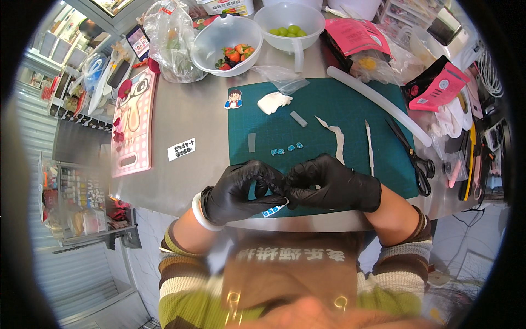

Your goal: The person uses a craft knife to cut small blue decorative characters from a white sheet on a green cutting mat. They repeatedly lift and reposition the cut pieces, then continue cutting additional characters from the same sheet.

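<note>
Both hands wear black gloves and meet over the near edge of a green cutting mat [271, 123]. My left hand [248, 189] pinches a small white strip with blue lettering [274, 210] between thumb and fingers. My right hand [328, 185] touches the left fingertips; its own fingertips are curled and partly hidden, so what they hold cannot be told. Beyond the hands lie small blue cut-out letters [286, 149], a curved white paper scrap [338, 142], a white lump [273, 102], a cartoon figure cut-out [234, 99] and a slim white craft knife [369, 142].
Black scissors [411, 158] and a translucent tube [382, 103] lie at the right. Behind stand a bowl of strawberries [201, 45] and a jug of green grapes [267, 18], beside pink pouches [357, 35]. At the left are a written paper slip [181, 149] and a pink board [144, 144].
</note>
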The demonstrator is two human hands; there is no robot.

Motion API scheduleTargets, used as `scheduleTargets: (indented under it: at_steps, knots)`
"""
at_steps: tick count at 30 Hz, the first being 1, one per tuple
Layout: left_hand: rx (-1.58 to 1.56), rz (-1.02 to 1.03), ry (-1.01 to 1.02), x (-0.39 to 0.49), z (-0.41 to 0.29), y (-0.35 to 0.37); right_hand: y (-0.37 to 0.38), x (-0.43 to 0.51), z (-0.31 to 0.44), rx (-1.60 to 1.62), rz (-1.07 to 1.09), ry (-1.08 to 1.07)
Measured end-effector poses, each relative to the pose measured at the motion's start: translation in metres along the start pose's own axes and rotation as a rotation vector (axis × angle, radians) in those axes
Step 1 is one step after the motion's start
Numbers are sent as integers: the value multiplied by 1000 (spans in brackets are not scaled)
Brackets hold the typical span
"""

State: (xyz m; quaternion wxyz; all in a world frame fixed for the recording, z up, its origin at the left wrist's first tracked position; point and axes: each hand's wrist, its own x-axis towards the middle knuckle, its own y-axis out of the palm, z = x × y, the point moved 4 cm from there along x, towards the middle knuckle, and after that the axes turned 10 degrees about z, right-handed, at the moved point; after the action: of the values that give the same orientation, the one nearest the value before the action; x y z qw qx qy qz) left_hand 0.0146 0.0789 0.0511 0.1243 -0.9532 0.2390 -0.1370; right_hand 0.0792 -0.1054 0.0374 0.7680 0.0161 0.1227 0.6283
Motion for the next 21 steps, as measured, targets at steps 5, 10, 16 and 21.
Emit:
scheduleTargets:
  at_steps: [5, 10, 16, 21]
  knots:
    - [-1, 16, -10, -2, 2, 0, 0, -2, 1, -72, 9, -31]
    - [-24, 14, 22, -1, 4, 4, 1, -3, 2, -240, -39, -24]
    - [42, 66, 105, 1, -3, 4, 6, -7, 13, -435, -56, -132]
    - [30, 83, 115, -1, -3, 6, 12, -6, 16, -808, -63, -314]
